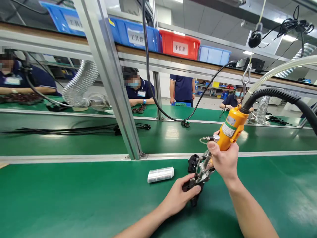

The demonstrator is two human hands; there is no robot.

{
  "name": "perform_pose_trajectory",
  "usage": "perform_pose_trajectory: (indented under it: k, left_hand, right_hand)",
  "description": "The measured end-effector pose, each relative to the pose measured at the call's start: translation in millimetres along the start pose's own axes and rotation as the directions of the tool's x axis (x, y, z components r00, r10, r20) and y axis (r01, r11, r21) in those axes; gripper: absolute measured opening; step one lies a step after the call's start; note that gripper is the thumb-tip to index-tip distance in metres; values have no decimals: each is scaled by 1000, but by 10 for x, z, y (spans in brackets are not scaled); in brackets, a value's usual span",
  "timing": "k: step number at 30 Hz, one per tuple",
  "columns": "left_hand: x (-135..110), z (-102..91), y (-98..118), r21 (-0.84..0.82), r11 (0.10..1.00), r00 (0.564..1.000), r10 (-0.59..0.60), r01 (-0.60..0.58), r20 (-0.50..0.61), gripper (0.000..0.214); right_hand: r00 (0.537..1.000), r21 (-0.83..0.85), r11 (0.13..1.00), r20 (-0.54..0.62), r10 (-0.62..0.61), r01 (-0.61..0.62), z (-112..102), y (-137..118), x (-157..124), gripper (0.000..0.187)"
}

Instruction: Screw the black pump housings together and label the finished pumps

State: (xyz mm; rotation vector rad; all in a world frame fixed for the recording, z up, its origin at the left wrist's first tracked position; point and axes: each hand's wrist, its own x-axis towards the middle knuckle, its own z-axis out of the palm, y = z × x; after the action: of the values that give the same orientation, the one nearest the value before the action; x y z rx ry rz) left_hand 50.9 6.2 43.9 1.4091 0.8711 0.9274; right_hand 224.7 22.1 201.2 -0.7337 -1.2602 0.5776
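My right hand (225, 158) is wrapped round a yellow electric screwdriver (231, 127), which hangs tilted from a hook with a black hose and a clear tube at its top. The tool's metal tip reaches down onto a black plastic part (194, 200) on the green bench. Around that part the fingers and thumb of my left hand (179, 196) are closed, holding it against the bench. The exact contact at the tip is hidden by metal fittings. A second black plastic part (193, 162) stands just behind.
A roll of clear plastic film (160, 174) lies left of the parts. A metal post (111, 82) rises beyond it. Black cables (74, 130) lie farther back. Blue bins and a red bin (179, 44) sit on the overhead shelf (163, 61). Several people work across the bench.
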Motion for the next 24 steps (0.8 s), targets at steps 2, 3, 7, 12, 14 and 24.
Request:
perform_pose_trajectory:
  k: [2, 3, 7, 12, 14, 24]
  left_hand:
    - [-27, -55, -50, -55, 998, 998, -18, 21, 63, 86]
    - [-41, -69, -70, -68, 997, 996, -22, 28, 91, 96]
    - [-78, 21, -105, -47, 999, 993, -18, 23, 113, 101]
    - [-57, 220, -103, -51, 998, 994, -22, 27, 106, 99]
    - [-46, 248, -103, -44, 999, 995, -11, 16, 95, 96]
    - [-47, 265, 66, 54, 986, 984, 150, -155, 95, 78]
  right_hand:
    - [1000, -24, 1000, -25, 5, -5, -137, -99, 31, 53]
    - [999, -32, 999, -30, 11, -12, -234, -160, 43, 54]
    - [997, 100, 995, -78, 17, -9, -622, -417, 49, 65]
    - [992, 256, 965, -126, -23, 55, -609, -539, -18, 71]
    - [996, 301, 953, -85, -8, 33, -473, -479, -40, 71]
    - [999, 98, 995, 43, -22, 18, -97, -126, -112, 66]
